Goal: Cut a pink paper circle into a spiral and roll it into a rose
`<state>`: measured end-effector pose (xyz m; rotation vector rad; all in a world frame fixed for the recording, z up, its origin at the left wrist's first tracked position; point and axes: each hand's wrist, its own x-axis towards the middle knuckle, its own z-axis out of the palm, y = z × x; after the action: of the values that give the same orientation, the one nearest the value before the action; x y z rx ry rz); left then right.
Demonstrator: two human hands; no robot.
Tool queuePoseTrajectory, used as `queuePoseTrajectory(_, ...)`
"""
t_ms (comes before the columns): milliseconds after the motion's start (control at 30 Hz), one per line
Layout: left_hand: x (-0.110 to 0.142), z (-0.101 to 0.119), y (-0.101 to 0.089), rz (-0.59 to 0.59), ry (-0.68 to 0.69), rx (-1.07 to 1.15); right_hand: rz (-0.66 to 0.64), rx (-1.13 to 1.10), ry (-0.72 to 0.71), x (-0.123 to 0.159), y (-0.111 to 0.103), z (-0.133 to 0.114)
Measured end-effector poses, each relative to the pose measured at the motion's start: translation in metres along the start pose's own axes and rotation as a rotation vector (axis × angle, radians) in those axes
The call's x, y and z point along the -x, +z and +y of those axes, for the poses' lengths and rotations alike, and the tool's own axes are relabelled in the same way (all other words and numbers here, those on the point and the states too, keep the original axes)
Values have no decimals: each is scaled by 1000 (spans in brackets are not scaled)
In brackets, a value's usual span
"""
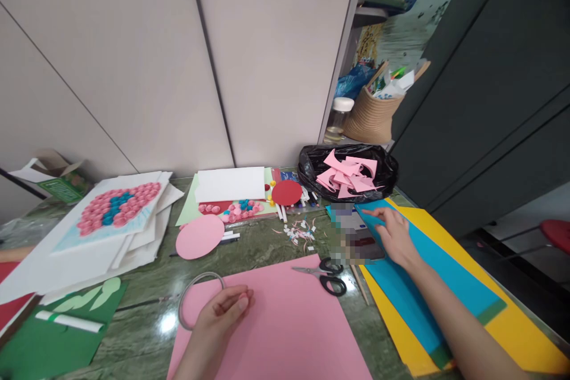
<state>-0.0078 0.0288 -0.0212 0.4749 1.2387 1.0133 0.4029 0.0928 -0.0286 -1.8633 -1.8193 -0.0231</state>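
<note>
My left hand [222, 314] hovers above a large pink sheet of paper [289, 320], thumb and fingers pinched together. A small pinkish bit shows at the fingertips, too small to name. Beside that wrist a grey ring [180, 309] lies partly over the sheet's left edge. Scissors [327, 276] with black handles rest on its upper right corner. My right hand [396, 234] has its fingers stretched out at the edge of a phone-like device [376, 246], whose screen is blurred out. Beneath that hand and forearm lie blue paper [414, 285] and yellow paper [529, 332].
A black plastic bag [305, 169] holds pink paper scraps [350, 172]. Paper clippings [300, 234], a pink paper circle [200, 237] and a red circle [287, 193] lie mid-table. At left are a rosette picture [120, 208] and green paper [66, 350]. A wooden stick [360, 285] lies by the scissors.
</note>
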Motion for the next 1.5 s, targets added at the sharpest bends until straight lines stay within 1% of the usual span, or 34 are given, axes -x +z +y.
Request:
queuePoseTrajectory(133,2,0,-2,-17,31,-27,-37,-2,-34,2,-9,8)
queuePoseTrajectory(233,3,-1,-4,-44,11,7,-46,-3,-60,2,-9,10)
queuePoseTrajectory(367,1,-2,-5,-49,-6,58,-38,-5,-83,1,-8,8)
queuePoseTrajectory(533,0,-3,-6,-75,-4,52,-30,-22,-101,2,-8,5)
queuePoseTrajectory(667,2,-3,-5,-89,3,57,25,-61,-87,3,-12,2)
queuePoseTrajectory(767,5,-1,-4,-81,10,85,103,-109,-54,4,-18,-9)
queuePoseTrajectory(833,8,0,-3,-77,12,117,124,-149,-51,6,-21,-29)
queuePoseTrajectory(867,10,0,-2,-78,10,131,114,-170,-61,9,-21,-43)
queuePoseTrajectory(900,12,1,-2,-81,3,140,93,-190,-79,13,-21,-61)
queuePoseTrajectory(967,17,1,-2,-103,-14,148,27,-229,-129,25,-19,-104)
queuePoseTrajectory(1000,19,1,-2,-121,-24,150,-23,-261,-157,32,-17,-129)
queuePoseTrajectory(1067,23,0,-2,-170,-22,145,-232,-443,-168,49,-10,-177)
queuePoseTrajectory(1100,25,-1,-2,-191,-14,132,-319,-544,-145,57,-5,-198)
queuePoseTrajectory(1133,26,-1,-2,-203,0,110,-377,-649,-112,63,1,-216)
queuePoseTrajectory(1200,28,0,-2,-216,40,56,-504,-819,28,73,15,-243)
queuePoseTrajectory(1233,29,0,-2,-224,65,32,-576,-914,89,75,23,-252)
queuePoseTrajectory(1267,29,1,-2,-236,91,12,-643,-1026,119,76,30,-257)
queuePoseTrajectory(1300,30,2,-2,-245,115,0,-688,-1135,159,77,38,-260)
queuePoseTrajectory(1400,29,2,-3,-249,154,14,-715,-1209,183,76,54,-263)
queuePoseTrajectory(1500,27,-2,-4,-236,150,62,-709,-1222,177,76,59,-262)
